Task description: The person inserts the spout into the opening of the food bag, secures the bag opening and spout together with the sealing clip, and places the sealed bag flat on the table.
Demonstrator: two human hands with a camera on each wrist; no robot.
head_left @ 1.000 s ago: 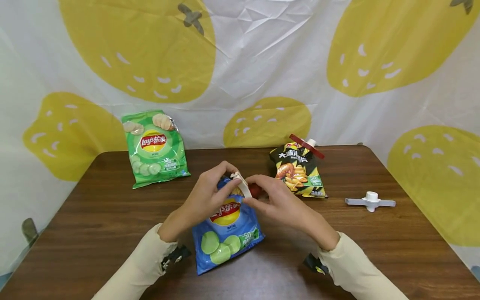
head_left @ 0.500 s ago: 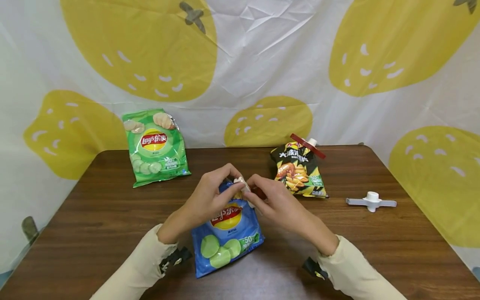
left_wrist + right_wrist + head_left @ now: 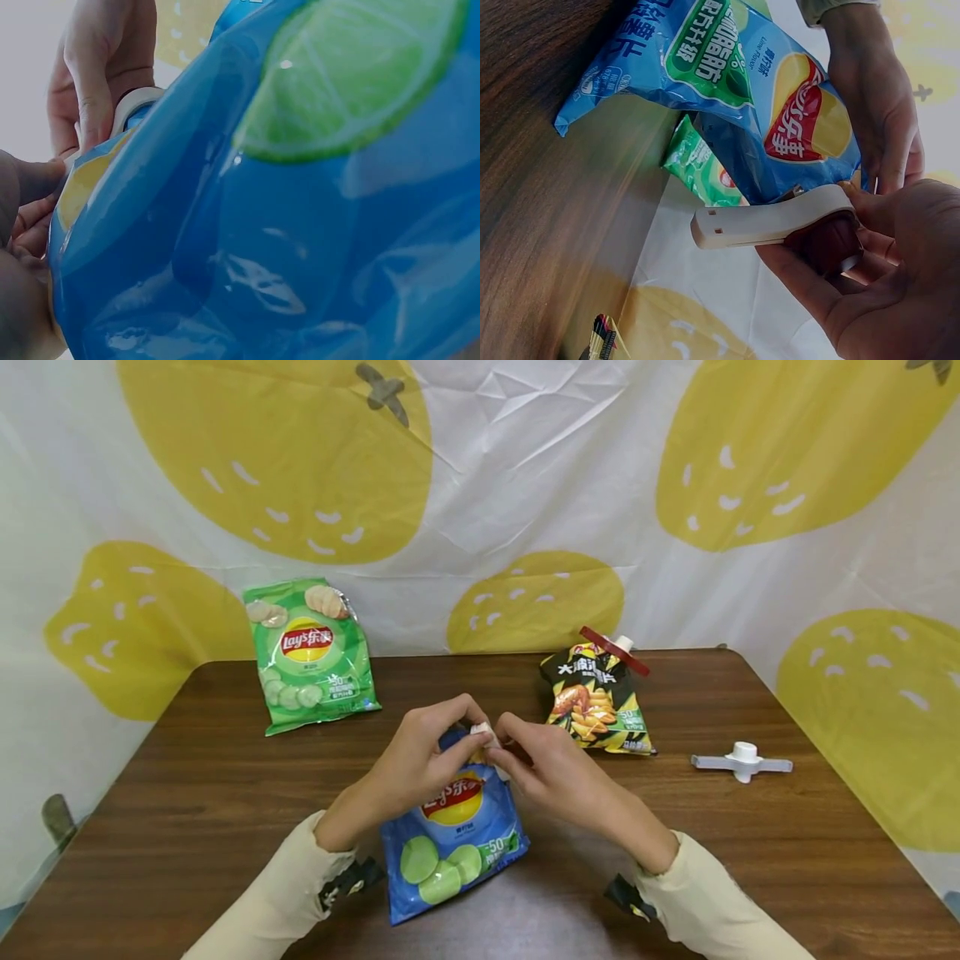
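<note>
A blue Lay's chip bag [image 3: 453,847] hangs tilted below both hands, its lime slices facing up. Across its top sits a white bag clip [image 3: 769,219] with a dark red cap [image 3: 829,244]. My left hand [image 3: 412,760] pinches the clip and the bag's top edge between thumb and fingers. From the other side, my right hand [image 3: 555,764] grips the clip, its fingers curled around the red cap in the right wrist view. Much of the clip is hidden by fingers in the head view. The blue bag [image 3: 247,247] fills most of the left wrist view.
A green Lay's bag [image 3: 311,664] leans at the back left. At the back right lies a black chip bag [image 3: 592,706] with a red clip [image 3: 600,647] on its top. Another grey-white clip [image 3: 742,762] rests on the brown table [image 3: 750,852]. A patterned cloth hangs behind.
The white clip has turned, so less of its length shows in the head view. Both hands have drawn closer together around it, and the bag's lower edge has dropped slightly.
</note>
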